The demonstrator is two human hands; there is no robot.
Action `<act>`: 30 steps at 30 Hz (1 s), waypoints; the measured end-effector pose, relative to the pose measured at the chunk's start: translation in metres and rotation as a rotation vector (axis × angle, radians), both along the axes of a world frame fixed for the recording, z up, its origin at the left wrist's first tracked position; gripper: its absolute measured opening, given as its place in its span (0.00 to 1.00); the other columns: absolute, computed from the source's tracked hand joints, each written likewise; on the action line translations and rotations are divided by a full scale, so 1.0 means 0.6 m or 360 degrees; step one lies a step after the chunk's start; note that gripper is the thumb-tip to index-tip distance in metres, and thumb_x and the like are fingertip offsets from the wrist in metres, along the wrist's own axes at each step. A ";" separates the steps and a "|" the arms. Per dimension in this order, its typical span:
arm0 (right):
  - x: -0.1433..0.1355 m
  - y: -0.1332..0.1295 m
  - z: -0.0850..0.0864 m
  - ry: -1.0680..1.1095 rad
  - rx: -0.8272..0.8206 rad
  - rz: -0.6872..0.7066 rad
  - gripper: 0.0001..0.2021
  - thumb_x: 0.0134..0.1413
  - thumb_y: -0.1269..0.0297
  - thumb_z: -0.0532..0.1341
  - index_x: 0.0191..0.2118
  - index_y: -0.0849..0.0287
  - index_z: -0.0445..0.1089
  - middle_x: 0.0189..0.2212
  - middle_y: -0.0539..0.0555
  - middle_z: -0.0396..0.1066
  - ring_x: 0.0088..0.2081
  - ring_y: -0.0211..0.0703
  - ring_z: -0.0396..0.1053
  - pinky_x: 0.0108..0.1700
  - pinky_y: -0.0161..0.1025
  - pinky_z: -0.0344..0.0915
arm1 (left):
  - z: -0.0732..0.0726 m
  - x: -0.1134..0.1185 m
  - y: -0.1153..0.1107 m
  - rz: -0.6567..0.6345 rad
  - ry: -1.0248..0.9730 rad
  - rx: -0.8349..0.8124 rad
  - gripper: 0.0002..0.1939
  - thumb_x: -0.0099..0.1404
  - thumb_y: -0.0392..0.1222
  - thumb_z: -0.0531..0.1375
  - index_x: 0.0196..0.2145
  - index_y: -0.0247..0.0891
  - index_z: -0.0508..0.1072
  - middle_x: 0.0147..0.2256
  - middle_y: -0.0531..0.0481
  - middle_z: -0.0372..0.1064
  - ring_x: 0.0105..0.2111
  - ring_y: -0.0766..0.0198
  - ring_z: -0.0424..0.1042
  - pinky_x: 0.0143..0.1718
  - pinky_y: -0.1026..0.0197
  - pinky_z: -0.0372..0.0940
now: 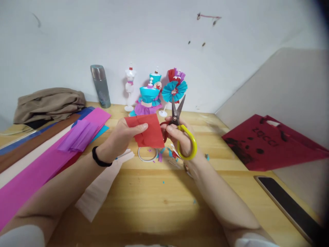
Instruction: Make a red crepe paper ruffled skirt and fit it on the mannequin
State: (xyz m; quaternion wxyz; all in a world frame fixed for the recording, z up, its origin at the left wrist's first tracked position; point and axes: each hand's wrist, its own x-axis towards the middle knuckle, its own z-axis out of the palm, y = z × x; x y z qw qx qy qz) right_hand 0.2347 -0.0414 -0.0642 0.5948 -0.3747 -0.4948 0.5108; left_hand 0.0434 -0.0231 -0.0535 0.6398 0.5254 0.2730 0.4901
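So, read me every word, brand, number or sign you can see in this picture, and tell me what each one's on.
"ZQCCI", on the dark red bag at the right.
Faint marking on the bottle: too blurred to read.
I can make out no lettering on the scissors or the red paper.

We count two hands (120, 133), one pair of scissors (175, 118), four mannequins (149, 92), one bottle (102, 86), one bag (267, 145) and one phone (286, 205).
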 end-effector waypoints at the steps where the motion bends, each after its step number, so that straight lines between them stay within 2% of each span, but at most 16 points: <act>1: 0.000 0.000 0.000 -0.0019 -0.0007 0.0004 0.21 0.41 0.55 0.74 0.39 0.55 0.68 0.29 0.48 0.71 0.26 0.37 0.67 0.28 0.37 0.65 | -0.003 0.004 -0.003 -0.0047 0.0019 0.0027 0.11 0.58 0.43 0.70 0.39 0.37 0.83 0.38 0.46 0.81 0.39 0.54 0.78 0.45 0.54 0.71; 6: -0.002 -0.003 0.004 -0.0095 -0.0047 -0.0025 0.24 0.33 0.63 0.76 0.41 0.55 0.72 0.30 0.47 0.69 0.30 0.36 0.65 0.33 0.36 0.63 | -0.009 0.017 -0.013 -0.0115 0.0076 0.0041 0.14 0.62 0.44 0.67 0.44 0.37 0.82 0.46 0.45 0.80 0.46 0.50 0.77 0.48 0.52 0.70; 10: -0.005 -0.002 0.004 -0.0041 -0.0091 -0.0025 0.23 0.29 0.66 0.76 0.38 0.57 0.72 0.24 0.43 0.64 0.26 0.34 0.61 0.31 0.35 0.61 | -0.005 0.025 -0.020 -0.0171 0.0063 -0.0041 0.12 0.60 0.45 0.69 0.41 0.40 0.83 0.50 0.46 0.78 0.51 0.47 0.75 0.46 0.53 0.72; 16: -0.003 -0.001 -0.002 -0.0085 -0.0067 -0.0066 0.22 0.30 0.65 0.75 0.37 0.57 0.73 0.25 0.45 0.64 0.28 0.36 0.62 0.31 0.35 0.61 | 0.007 0.033 -0.028 -0.0174 0.0014 -0.0248 0.16 0.52 0.46 0.73 0.37 0.36 0.82 0.46 0.41 0.79 0.49 0.44 0.76 0.44 0.51 0.74; 19: -0.003 -0.002 -0.001 -0.0140 -0.0045 -0.0067 0.21 0.32 0.63 0.74 0.37 0.57 0.72 0.26 0.45 0.64 0.29 0.36 0.62 0.31 0.36 0.61 | 0.012 0.032 -0.028 -0.0164 -0.0014 -0.0302 0.17 0.53 0.47 0.72 0.37 0.33 0.82 0.47 0.39 0.79 0.51 0.43 0.75 0.43 0.53 0.74; 23: -0.006 -0.004 0.002 -0.0166 -0.0055 -0.0052 0.20 0.33 0.62 0.73 0.37 0.56 0.71 0.26 0.46 0.65 0.28 0.36 0.62 0.30 0.36 0.61 | 0.005 0.027 -0.020 -0.0086 -0.0062 -0.0346 0.16 0.57 0.46 0.71 0.41 0.36 0.81 0.48 0.42 0.79 0.50 0.47 0.76 0.44 0.54 0.73; 30: -0.005 -0.006 0.004 -0.0144 -0.0094 -0.0039 0.22 0.31 0.61 0.74 0.37 0.56 0.71 0.24 0.44 0.62 0.26 0.35 0.61 0.29 0.36 0.59 | -0.006 0.031 -0.020 0.0050 -0.0081 -0.0288 0.12 0.54 0.45 0.72 0.35 0.37 0.82 0.39 0.44 0.81 0.44 0.46 0.78 0.42 0.51 0.74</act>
